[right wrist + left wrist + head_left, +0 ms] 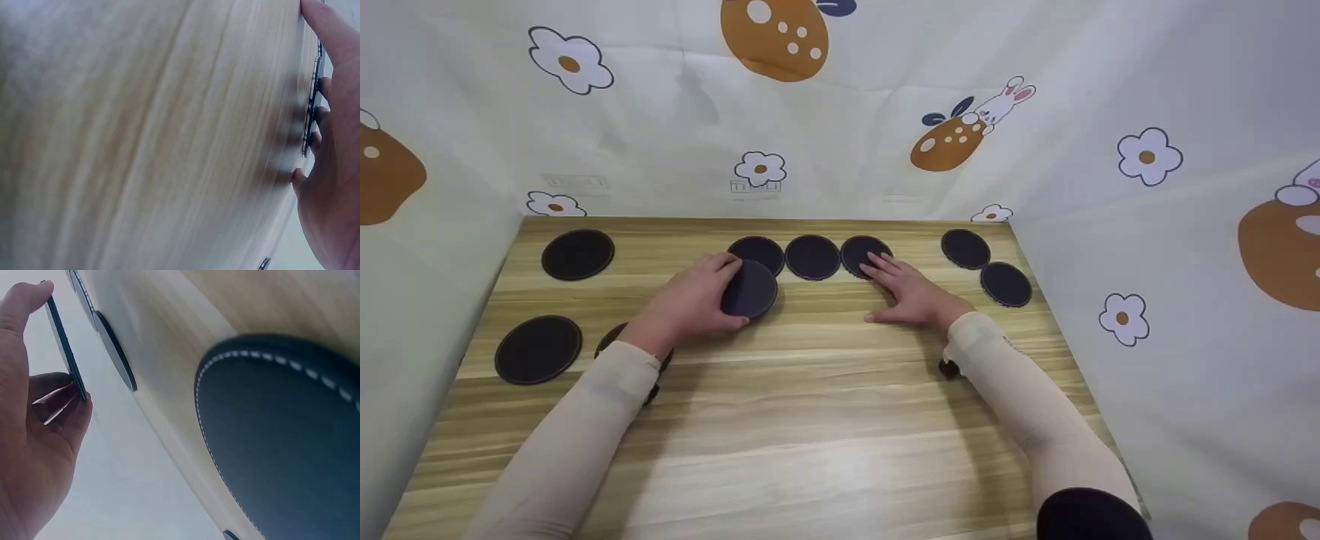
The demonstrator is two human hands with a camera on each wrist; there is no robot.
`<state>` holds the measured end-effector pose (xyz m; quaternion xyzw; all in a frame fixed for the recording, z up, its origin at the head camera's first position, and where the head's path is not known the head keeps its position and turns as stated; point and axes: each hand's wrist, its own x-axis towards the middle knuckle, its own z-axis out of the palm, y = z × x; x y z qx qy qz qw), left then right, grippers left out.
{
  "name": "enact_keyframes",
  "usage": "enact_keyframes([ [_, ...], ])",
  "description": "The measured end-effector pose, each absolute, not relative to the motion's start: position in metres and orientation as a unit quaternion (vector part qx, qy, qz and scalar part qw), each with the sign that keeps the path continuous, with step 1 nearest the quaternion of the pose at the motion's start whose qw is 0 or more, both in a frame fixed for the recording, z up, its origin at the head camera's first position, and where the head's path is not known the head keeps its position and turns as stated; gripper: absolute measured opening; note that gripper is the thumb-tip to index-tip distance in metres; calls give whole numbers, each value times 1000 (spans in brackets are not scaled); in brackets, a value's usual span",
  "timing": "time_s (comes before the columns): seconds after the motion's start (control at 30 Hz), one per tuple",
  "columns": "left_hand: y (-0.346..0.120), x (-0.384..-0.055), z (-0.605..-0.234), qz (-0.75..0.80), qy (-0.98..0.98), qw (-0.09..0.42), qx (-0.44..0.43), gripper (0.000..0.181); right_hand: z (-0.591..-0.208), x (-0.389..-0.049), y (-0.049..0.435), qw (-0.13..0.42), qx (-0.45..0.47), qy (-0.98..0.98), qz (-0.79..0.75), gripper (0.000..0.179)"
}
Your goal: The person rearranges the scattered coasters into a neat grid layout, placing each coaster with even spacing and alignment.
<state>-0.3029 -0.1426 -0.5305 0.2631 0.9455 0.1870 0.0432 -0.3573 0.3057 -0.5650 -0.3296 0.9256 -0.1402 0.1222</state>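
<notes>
My left hand (694, 300) pinches a round black coaster (751, 291) by its edge, thumb on one side and fingers on the other. In the left wrist view this coaster (64, 346) is seen edge-on, held off the table. Behind it, a row of three coasters lies along the table's back: a left one (757, 250) partly covered by the held one, a middle one (812, 257), and a right one (859, 253). On that right coaster rest the fingertips of my right hand (915, 294), fingers spread, thumb on the wood.
Two coasters (578, 255) (538, 349) lie at the left; another coaster (611, 334) is half hidden under my left forearm. Two more coasters (966, 249) (1006, 284) lie at the back right. Patterned cloth walls (840, 150) border the wooden table (810, 405).
</notes>
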Motion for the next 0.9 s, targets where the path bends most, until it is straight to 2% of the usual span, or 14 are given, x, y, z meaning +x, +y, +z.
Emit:
enact_keyframes([
  [0.9, -123, -295, -541, 168, 942, 78, 280, 108, -565, -358, 305, 127, -324, 927, -139, 107],
])
